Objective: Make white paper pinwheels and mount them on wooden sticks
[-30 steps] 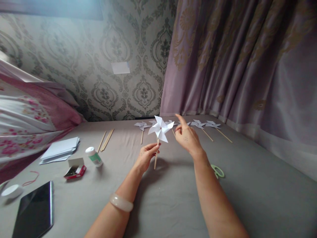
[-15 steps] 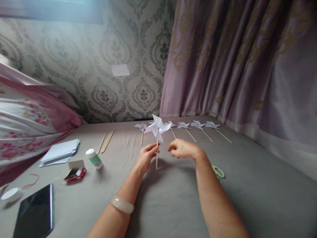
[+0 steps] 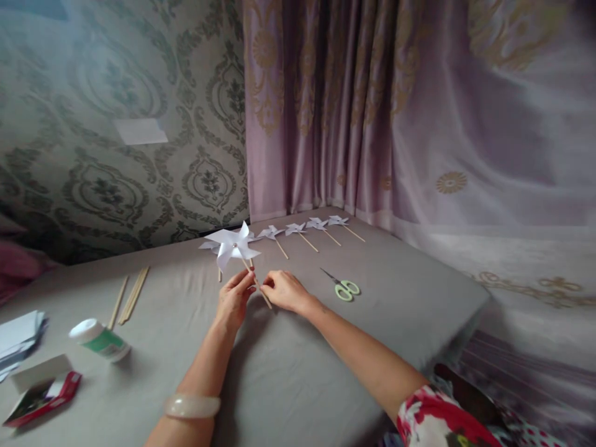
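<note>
left hand holds pinwheel aslant, blades toward upper left

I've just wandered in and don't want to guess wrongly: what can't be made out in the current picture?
All in the head camera's view:
Pinwheels behind: partly hidden by the held pinwheel.
Right hand: its own curled fingers hide whether it grips the stick.
Red box: contents too dark and blurred to name.
Bottle: label too blurred to read.
Paper stack: cut off by the left edge.
</note>
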Available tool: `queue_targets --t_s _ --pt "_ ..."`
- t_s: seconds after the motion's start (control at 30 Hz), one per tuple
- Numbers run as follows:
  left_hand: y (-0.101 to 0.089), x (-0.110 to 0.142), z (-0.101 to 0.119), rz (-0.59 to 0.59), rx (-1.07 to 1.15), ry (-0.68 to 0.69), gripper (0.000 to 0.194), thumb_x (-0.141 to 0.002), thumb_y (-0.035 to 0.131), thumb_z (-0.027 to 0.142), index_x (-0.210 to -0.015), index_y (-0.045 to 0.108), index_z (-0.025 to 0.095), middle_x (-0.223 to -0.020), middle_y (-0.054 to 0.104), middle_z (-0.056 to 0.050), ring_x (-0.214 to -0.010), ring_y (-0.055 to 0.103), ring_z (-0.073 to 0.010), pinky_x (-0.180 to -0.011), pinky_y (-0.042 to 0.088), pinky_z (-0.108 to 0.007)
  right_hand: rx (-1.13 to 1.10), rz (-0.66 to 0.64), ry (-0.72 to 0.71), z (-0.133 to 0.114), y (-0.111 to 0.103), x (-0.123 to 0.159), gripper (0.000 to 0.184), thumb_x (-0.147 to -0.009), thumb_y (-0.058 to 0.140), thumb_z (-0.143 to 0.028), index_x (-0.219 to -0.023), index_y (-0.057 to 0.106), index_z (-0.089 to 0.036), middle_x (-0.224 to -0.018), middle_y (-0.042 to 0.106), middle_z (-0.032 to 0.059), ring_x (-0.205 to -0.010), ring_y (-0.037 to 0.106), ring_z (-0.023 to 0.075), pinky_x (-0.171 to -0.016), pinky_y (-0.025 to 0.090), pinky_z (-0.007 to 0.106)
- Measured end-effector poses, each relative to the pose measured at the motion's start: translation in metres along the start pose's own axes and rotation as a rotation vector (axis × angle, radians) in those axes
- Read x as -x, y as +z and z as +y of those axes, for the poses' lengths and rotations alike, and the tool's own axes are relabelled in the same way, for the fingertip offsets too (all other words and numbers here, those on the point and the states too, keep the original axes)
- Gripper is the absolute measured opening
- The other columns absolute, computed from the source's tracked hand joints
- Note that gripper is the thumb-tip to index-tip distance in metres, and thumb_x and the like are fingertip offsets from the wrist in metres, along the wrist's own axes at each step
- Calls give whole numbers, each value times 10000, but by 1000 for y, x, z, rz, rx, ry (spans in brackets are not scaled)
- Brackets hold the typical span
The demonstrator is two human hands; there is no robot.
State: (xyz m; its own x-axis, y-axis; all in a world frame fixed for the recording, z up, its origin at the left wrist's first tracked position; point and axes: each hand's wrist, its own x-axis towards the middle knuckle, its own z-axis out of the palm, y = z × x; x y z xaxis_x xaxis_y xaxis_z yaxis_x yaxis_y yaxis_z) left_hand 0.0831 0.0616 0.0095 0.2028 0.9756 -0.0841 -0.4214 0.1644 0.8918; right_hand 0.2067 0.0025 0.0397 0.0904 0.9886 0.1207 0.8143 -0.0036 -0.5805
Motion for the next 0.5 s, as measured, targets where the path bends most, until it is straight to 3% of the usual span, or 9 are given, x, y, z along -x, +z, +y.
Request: queue_targets --t_s 0.17,0.33,0.5 --pt "8 4 -4 18 17 -32 376 -444 857 228 -775 713 122 -692 665 -16 -591 580 -84 -561 460 -182 -42 35 -12 14 5 15 215 -834 558 -287 -944 713 -186 -951 744 77 -891 672 175 -775 449 235" --pt "14 8 -9 -47 -27 -47 370 -471 856 234 -793 719 112 -707 670 -27 -600 591 -85 -564 472 -178 -78 67 18 27 9 22 215 -833 562 -268 -943 717 -166 -919 748 81 -803 675 156 -728 461 219" --pt "17 11 -11 -116 -99 -91 416 -494 865 233 -864 719 111 -829 704 -71 -708 648 -132 -610 505 -206 -81 86 39 40 -3 28 189 -819 583 -249 -904 730 -166 -880 754 69 -777 676 159 -722 467 214"
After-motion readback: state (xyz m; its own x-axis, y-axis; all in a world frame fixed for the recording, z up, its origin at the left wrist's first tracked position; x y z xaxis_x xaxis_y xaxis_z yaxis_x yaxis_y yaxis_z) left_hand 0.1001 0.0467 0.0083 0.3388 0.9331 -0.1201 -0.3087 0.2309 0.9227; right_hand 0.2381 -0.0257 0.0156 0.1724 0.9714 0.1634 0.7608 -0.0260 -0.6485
